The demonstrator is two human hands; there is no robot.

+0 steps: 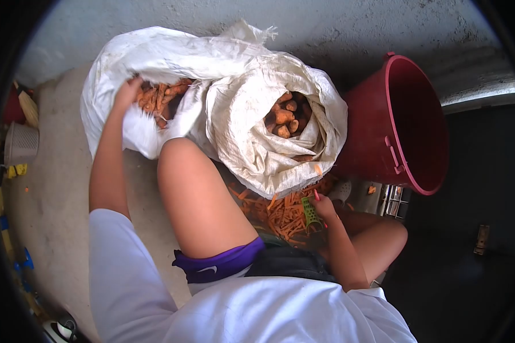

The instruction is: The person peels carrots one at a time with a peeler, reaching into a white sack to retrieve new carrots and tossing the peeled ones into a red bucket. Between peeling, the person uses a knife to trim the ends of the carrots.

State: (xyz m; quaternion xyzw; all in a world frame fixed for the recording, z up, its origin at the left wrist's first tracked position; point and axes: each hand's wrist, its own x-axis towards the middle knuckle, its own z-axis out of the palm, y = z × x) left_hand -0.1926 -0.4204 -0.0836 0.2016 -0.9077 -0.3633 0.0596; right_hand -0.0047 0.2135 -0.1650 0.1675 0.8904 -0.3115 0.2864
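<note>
Head view: left grip [129, 93] blurred at sack [113, 60].

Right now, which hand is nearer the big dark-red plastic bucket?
Right. Right hand is below-left of the bucket in view; left hand is farther off, at the left white woven sack's mouth.

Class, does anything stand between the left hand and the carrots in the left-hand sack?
Nothing visible does. The left hand is at the open mouth of the white sack, beside the carrots; blur hides whether its fingers touch any.
</note>
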